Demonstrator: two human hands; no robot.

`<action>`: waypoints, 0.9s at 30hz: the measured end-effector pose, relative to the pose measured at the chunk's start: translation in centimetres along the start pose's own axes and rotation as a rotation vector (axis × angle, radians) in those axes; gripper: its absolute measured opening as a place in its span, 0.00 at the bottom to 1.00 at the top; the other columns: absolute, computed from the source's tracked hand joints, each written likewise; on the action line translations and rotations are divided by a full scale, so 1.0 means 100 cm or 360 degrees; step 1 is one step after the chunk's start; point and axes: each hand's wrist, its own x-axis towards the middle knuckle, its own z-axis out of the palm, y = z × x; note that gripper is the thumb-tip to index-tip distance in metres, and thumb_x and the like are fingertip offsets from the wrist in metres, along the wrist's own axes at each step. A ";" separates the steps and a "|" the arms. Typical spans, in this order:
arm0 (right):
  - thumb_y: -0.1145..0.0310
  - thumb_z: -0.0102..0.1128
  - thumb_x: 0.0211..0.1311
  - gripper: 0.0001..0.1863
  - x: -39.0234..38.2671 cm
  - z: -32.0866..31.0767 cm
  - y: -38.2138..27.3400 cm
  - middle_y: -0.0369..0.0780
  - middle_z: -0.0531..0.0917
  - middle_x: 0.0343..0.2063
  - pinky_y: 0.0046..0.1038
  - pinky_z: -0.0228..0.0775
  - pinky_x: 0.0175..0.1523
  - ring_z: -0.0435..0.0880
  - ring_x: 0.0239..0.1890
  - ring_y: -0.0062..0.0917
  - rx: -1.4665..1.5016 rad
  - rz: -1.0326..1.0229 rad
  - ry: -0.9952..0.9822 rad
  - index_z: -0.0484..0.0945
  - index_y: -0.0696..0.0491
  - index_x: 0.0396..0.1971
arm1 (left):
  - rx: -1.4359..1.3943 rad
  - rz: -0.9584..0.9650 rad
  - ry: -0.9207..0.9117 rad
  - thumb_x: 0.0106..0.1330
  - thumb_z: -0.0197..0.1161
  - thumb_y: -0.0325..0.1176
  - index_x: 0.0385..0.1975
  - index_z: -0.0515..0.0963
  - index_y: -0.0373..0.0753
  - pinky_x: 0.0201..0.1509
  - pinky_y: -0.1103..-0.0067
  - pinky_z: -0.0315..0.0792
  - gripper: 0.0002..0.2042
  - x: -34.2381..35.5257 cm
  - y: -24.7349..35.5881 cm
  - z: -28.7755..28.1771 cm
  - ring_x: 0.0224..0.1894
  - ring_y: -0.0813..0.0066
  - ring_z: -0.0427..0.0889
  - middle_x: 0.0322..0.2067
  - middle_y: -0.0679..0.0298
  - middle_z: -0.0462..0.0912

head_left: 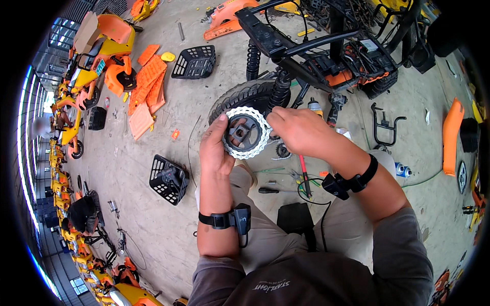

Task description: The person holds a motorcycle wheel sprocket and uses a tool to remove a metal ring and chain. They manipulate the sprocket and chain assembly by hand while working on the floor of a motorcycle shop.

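In front of me is a round black sprocket (236, 131) with a silver chain (248, 155) wrapped around its rim. My left hand (214, 145) grips it from the left side, thumb over the edge. At the upper right of the ring, the fingers of my right hand (293, 127) are pinched together on the chain; the fingertips are partly hidden. Just beyond stands the rear tyre (224, 100) of a stripped black vehicle frame (265, 40), with a coil shock (279, 92) beside it. A small dark cog (282, 150) lies below my right hand.
On the concrete are a cordless impact driver (335, 108), a red-handled tool (304, 176), a screwdriver (269, 190) and a black basket (162, 174) holding a power tool. Orange panels (148, 84) and another black basket (194, 64) lie farther left. Yellow scooters (113, 48) line the left side.
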 end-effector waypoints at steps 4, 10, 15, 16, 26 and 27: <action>0.72 0.55 0.58 0.08 -0.005 -0.001 -0.003 0.43 0.79 0.32 0.36 0.78 0.34 0.86 0.34 0.37 -0.0069 -0.0011 -0.0049 0.72 0.58 0.37 | -0.0048 -0.0030 0.0038 0.75 0.55 0.34 0.49 0.77 0.26 0.47 0.69 0.84 0.15 -0.001 -0.002 0.005 0.42 0.63 0.87 0.43 0.50 0.85; 0.69 0.60 0.61 0.10 -0.010 0.002 -0.011 0.44 0.79 0.31 0.36 0.78 0.33 0.86 0.33 0.38 0.0004 0.0030 -0.0077 0.73 0.57 0.36 | 0.0094 -0.0029 0.0076 0.74 0.57 0.38 0.49 0.77 0.32 0.46 0.69 0.83 0.14 -0.009 0.000 0.002 0.40 0.63 0.87 0.40 0.54 0.86; 0.59 0.65 0.60 0.24 -0.014 -0.003 -0.011 0.43 0.80 0.33 0.36 0.77 0.35 0.85 0.35 0.38 0.0009 0.0064 -0.0059 0.73 0.59 0.49 | 0.0017 -0.0061 0.0069 0.75 0.54 0.34 0.50 0.76 0.27 0.48 0.68 0.84 0.15 -0.007 0.000 0.000 0.43 0.62 0.87 0.43 0.49 0.84; 0.57 0.66 0.60 0.27 -0.013 -0.004 -0.012 0.43 0.80 0.34 0.36 0.78 0.36 0.85 0.36 0.38 0.0020 0.0083 -0.0047 0.73 0.59 0.52 | 0.0020 -0.0056 0.0076 0.75 0.54 0.34 0.50 0.76 0.27 0.48 0.68 0.84 0.15 -0.008 0.001 0.000 0.43 0.62 0.87 0.43 0.49 0.84; 0.55 0.66 0.58 0.21 -0.012 -0.008 -0.011 0.43 0.82 0.31 0.37 0.78 0.34 0.86 0.33 0.40 0.0073 0.0080 0.0027 0.77 0.58 0.39 | -0.0056 -0.0118 0.0068 0.75 0.55 0.34 0.53 0.74 0.30 0.48 0.70 0.84 0.15 -0.008 -0.003 -0.001 0.45 0.63 0.86 0.44 0.51 0.84; 0.55 0.66 0.58 0.20 -0.011 -0.008 -0.011 0.43 0.82 0.29 0.37 0.78 0.34 0.86 0.32 0.40 0.0073 0.0088 0.0037 0.77 0.58 0.36 | -0.0062 -0.0114 0.0083 0.75 0.56 0.34 0.54 0.74 0.30 0.48 0.70 0.84 0.15 -0.007 -0.004 0.000 0.45 0.64 0.86 0.44 0.52 0.84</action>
